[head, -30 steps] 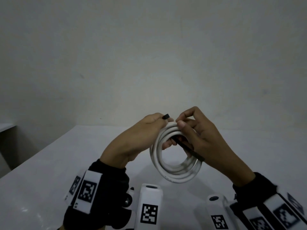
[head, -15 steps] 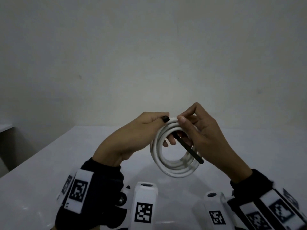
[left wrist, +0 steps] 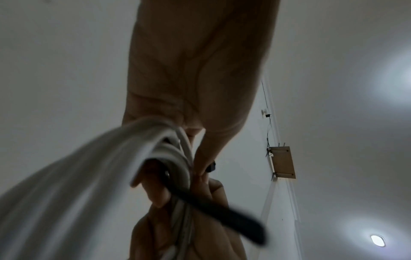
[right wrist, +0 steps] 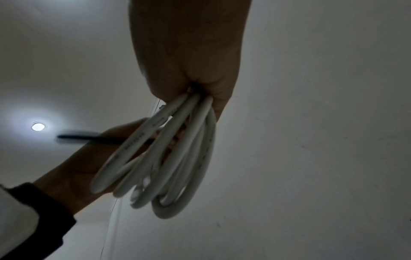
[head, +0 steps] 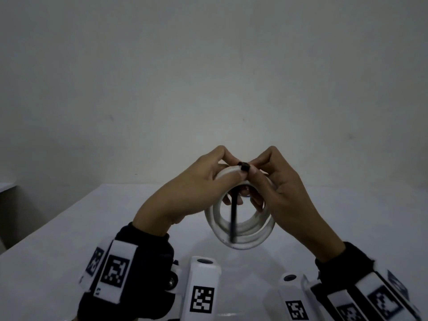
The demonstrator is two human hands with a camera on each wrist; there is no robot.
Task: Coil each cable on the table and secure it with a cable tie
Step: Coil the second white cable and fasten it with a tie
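Observation:
A white cable coil (head: pixel 243 237) of several loops is held upright above the white table (head: pixel 69 239). My left hand (head: pixel 196 188) grips the coil's top left, thumb over the loops. My right hand (head: pixel 275 188) grips the top right, fingers curled through the ring. A black cable tie (head: pixel 234 218) wraps the top of the coil; its square head (head: pixel 244 167) sits between my two thumbs and its tail hangs down across the ring's hole. The coil (left wrist: pixel 89 184) and the tie's tail (left wrist: pixel 222 216) show blurred in the left wrist view, and coil (right wrist: pixel 177 158) and tail (right wrist: pixel 89 138) in the right wrist view.
The table runs to a plain grey wall (head: pixel 208 77) behind. Wrist cameras with tag markers (head: pixel 201 297) sit low in the head view. A lower ledge (head: pixel 7 185) shows at the far left. A ceiling lamp (right wrist: pixel 38 126) and a wall-mounted wooden board (left wrist: pixel 282 161) appear in the wrist views.
The tie's tail swung from slanting down-right to hanging straight down across the ring. Both thumbs closed in on the tie's head at the top of the coil.

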